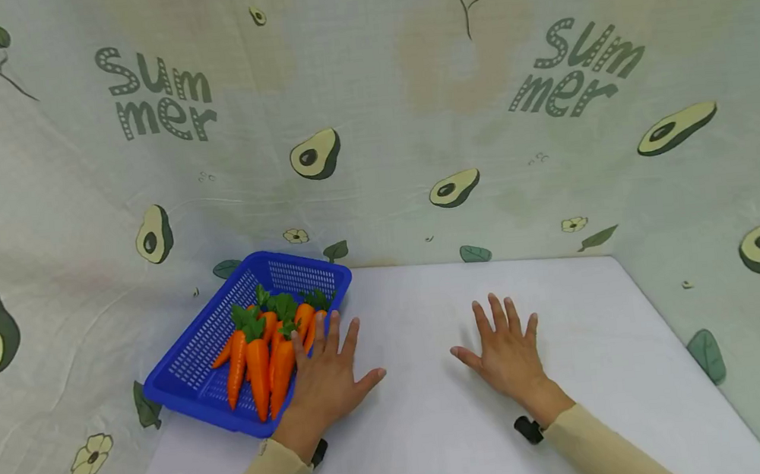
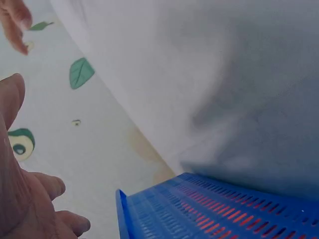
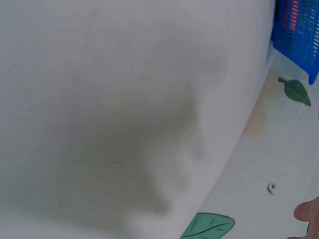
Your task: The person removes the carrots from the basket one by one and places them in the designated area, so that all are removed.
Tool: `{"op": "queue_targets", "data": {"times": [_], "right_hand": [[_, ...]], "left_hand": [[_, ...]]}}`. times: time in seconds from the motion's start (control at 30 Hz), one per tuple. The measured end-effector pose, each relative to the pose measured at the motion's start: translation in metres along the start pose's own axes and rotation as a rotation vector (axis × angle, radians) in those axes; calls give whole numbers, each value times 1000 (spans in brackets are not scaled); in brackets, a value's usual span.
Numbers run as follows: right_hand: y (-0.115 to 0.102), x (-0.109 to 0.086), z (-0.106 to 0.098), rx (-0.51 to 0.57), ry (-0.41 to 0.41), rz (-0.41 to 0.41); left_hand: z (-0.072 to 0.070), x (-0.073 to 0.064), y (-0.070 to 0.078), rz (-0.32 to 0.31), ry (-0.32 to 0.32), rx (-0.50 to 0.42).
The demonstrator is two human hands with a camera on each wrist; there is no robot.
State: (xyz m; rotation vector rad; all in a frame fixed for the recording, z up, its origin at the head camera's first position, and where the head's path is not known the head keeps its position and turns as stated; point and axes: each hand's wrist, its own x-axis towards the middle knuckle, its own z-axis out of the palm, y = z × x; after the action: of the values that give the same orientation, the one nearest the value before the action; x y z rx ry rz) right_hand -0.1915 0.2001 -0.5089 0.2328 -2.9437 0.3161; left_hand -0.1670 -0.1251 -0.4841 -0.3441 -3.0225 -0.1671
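Observation:
My left hand (image 1: pixel 328 385) is spread with straight fingers and holds nothing. In the head view it overlaps the right side of a blue plastic basket (image 1: pixel 193 407), and its fingers hide part of the contents. Several orange carrots (image 1: pixel 259 378) with green leafy tops lie in the basket. The left wrist view shows the perforated basket wall (image 2: pixel 209 206) below and beside the hand. Over the white table to the right, my right hand (image 1: pixel 510 354) is also spread, palm down and holding nothing. Its shadow falls on the tabletop in the right wrist view.
The white table (image 1: pixel 433 430) reaches back to a hanging cloth (image 1: pixel 371 77) printed with avocados, leaves and lettering. This cloth also borders the left and right sides. The basket stands at the table's back left, close to the cloth.

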Motion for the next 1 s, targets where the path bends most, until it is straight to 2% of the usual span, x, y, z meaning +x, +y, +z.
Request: {"op": "queue_targets", "data": {"times": [0.1, 0.2, 0.3, 0.37, 0.57, 0.73, 0.8, 0.9, 1.0], "right_hand": [[-11, 4, 1, 10, 3, -21], [-29, 9, 1, 9, 27, -76], [-53, 16, 3, 6, 56, -159], [-73, 22, 4, 8, 63, -218], [-144, 31, 6, 8, 49, -379], [-206, 26, 9, -13, -7, -514], [-224, 22, 12, -21, -50, -554], [-241, 16, 17, -15, -126, -584], [-245, 11, 23, -22, -192, -584]], "left_hand": [[-8, -9, -6, -15, 17, -27], [-22, -24, -16, -11, 83, -52], [-36, -39, -34, -10, 170, -88], [-47, -48, -49, -42, 196, -101], [-68, -64, -111, -182, 153, -87], [-65, -69, -171, -250, 163, -73], [-59, -69, -192, -271, 141, -80], [-49, -66, -214, -298, 82, -123], [-39, -62, -223, -330, 21, -146]]}}
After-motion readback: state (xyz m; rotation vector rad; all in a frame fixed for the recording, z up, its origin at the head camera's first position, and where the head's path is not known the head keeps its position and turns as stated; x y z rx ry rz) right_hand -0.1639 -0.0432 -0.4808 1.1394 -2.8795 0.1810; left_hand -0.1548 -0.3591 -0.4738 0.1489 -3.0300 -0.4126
